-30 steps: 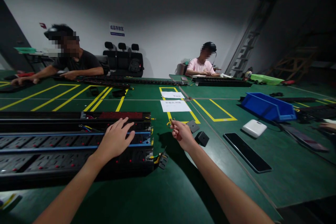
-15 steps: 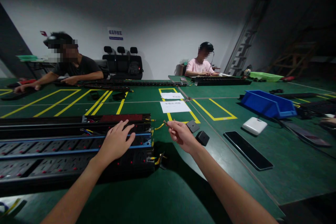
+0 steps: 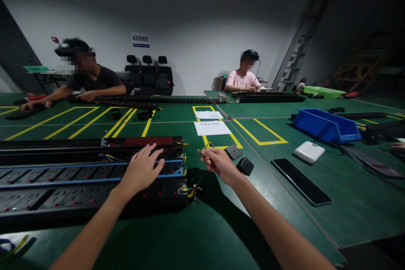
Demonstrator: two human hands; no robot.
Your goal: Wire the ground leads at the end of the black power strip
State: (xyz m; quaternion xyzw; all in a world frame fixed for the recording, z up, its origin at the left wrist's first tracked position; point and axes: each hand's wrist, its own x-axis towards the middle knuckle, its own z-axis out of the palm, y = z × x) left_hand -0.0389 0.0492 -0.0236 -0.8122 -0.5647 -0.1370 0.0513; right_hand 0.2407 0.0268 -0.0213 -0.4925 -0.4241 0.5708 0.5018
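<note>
My left hand (image 3: 144, 166) lies with its fingers spread over the long black power strips (image 3: 91, 197), palm down on the blue-edged one. Past the strips' right ends, my right hand (image 3: 220, 164) pinches a thin yellow wire (image 3: 209, 145); a small coppery tip shows at the fingertips. How the wire runs behind the fingers is hard to make out. Two small black end caps (image 3: 234, 152) sit just beyond my right hand. At the nearest strip's end, a dark plate (image 3: 197, 190) hangs on yellow-green wire.
A phone (image 3: 301, 181), a white case (image 3: 309, 152) and a blue bin (image 3: 325, 125) are to the right. Paper labels (image 3: 212, 128) lie on the green table (image 3: 253, 236) ahead. Two co-workers (image 3: 98, 78) sit across the table, with more strips before them.
The yellow wire, earlier stretched between a strip's end and my right fingers, now shows above those fingers, away from the strip. My left hand stays put; the view has shifted slightly.
</note>
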